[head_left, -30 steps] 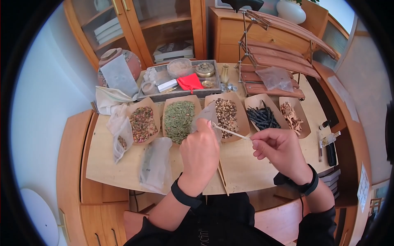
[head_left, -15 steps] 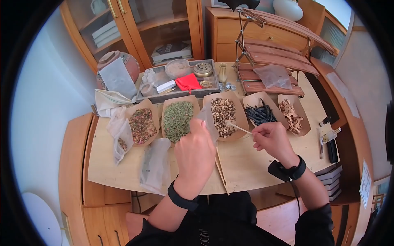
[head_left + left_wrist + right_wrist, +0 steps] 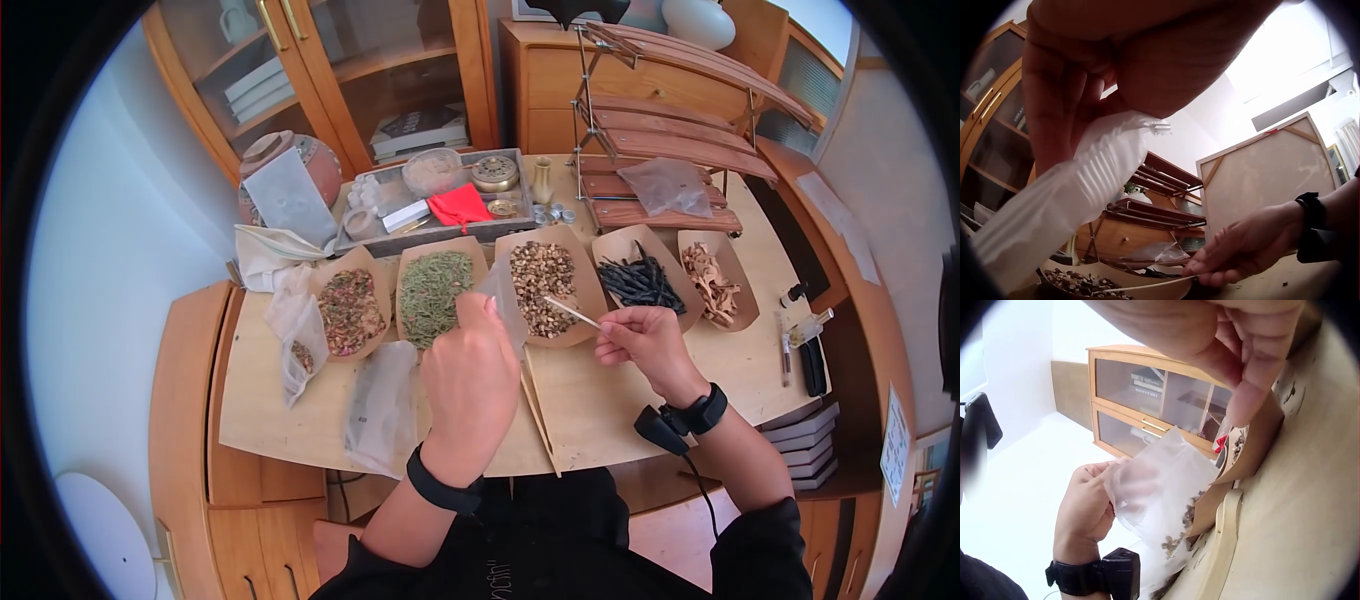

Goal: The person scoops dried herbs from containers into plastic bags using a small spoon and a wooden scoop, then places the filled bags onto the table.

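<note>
My left hand point(image 3: 470, 375) pinches the top of a translucent plastic bag point(image 3: 1088, 181), which hangs beside a paper tray point(image 3: 590, 290) of chopped brown dried pieces point(image 3: 540, 272). In the right wrist view, brown bits show at the lower end of the bag. My right hand point(image 3: 648, 345) holds a thin pale wooden stick point(image 3: 572, 312) between thumb and fingers. The far end of the stick overlaps the chopped pieces in the head view. Below the trays, wooden tongs point(image 3: 538, 420) lie near the table's front edge.
Other paper trays hold pink-brown petals point(image 3: 350, 310), green herb point(image 3: 436, 290), dark pods point(image 3: 640, 280) and pale shavings point(image 3: 710, 285). Behind stand a grey wooden tray point(image 3: 420, 237) and a folding rack point(image 3: 670, 140). Another plastic bag point(image 3: 380, 405) lies front left; small bottles point(image 3: 808, 328) sit at right.
The stick's far end has come away from my left hand and now lies over the chopped pieces. My right hand has shifted slightly left; the left still holds the bag.
</note>
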`<state>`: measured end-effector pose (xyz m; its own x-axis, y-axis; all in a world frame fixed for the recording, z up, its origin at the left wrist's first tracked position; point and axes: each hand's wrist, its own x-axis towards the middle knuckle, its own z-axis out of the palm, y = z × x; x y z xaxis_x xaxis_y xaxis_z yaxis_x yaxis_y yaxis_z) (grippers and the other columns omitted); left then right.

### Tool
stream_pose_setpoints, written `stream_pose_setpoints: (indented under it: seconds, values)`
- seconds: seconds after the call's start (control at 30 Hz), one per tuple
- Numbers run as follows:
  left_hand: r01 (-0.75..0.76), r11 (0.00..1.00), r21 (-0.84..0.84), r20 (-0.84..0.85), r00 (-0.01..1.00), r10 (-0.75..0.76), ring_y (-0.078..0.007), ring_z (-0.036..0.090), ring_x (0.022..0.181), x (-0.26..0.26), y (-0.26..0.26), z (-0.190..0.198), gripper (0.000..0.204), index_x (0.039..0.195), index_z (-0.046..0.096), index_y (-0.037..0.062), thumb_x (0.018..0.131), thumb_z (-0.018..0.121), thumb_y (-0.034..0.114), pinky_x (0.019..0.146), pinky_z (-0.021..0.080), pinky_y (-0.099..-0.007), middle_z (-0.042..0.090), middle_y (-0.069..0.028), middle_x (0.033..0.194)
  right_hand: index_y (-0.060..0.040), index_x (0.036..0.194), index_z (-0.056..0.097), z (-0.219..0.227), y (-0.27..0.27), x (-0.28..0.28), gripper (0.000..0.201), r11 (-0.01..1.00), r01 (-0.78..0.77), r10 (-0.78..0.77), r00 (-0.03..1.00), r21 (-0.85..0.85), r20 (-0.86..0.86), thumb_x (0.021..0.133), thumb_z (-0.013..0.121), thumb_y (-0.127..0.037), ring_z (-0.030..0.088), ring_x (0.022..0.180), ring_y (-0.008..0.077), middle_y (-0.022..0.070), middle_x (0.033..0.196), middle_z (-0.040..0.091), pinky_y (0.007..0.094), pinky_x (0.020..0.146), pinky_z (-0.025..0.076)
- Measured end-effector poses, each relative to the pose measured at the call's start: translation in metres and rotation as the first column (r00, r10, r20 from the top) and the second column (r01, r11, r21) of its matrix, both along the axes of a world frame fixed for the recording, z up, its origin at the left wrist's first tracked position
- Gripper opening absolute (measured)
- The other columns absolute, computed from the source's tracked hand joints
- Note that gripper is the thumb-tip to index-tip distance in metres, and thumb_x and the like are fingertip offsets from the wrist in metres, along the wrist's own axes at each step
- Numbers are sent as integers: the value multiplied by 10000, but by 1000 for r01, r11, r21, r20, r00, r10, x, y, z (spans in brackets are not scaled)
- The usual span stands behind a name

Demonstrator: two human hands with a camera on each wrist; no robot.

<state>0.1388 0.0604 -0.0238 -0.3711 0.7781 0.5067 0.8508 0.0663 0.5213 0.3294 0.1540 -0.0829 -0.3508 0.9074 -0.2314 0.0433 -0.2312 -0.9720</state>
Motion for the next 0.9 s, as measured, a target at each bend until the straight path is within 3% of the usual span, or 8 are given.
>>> stream_pose_setpoints:
  seconds: [0.23, 0.47, 0.8, 0.87, 0.9]
  values:
    - [14, 1000, -20, -13, 1000, -14, -396, 604, 577, 3, 2, -2, 111, 882, 553, 12, 931, 518, 105, 504, 441, -479, 585, -208, 615, 59, 994, 637, 9, -4, 8, 143, 999, -2, 4, 999, 38, -39, 900, 622, -47, 667, 668, 157, 109, 806, 670, 257, 613, 576]
    - [26, 999, -38, -6, 1000, -27, -407, 607, 596, 5, 2, -3, 120, 883, 551, 14, 936, 513, 114, 513, 449, -489, 596, -219, 633, 51, 985, 646, 53, -16, 21, 140, 995, 1, 2, 999, 101, -35, 893, 634, -54, 670, 655, 155, 100, 787, 670, 259, 598, 576]
    - [20, 998, -58, -1, 1000, -20, -415, 607, 597, 8, 3, -2, 120, 887, 554, 16, 936, 510, 116, 519, 450, -503, 596, -222, 632, 73, 982, 645, 99, -37, 13, 131, 969, -184, 174, 982, 164, 76, 901, 606, -23, 667, 664, 138, 80, 776, 660, 238, 598, 564]
    - [24, 999, -40, 2, 1000, -24, -416, 605, 595, 8, 3, -3, 116, 888, 556, 18, 934, 511, 115, 515, 449, -503, 594, -221, 628, 64, 952, 657, 98, -44, 8, 114, 917, -233, 166, 961, 325, 220, 892, 606, -19, 659, 654, 115, 68, 755, 664, 227, 577, 534]
    - [24, 999, -40, 3, 1000, -24, -416, 605, 595, 8, 3, -3, 116, 888, 556, 18, 934, 511, 115, 515, 449, -503, 594, -221, 628, 53, 921, 665, 97, -47, 7, 99, 835, -249, 96, 944, 490, 316, 866, 624, -19, 651, 637, 98, 72, 731, 667, 228, 557, 508]
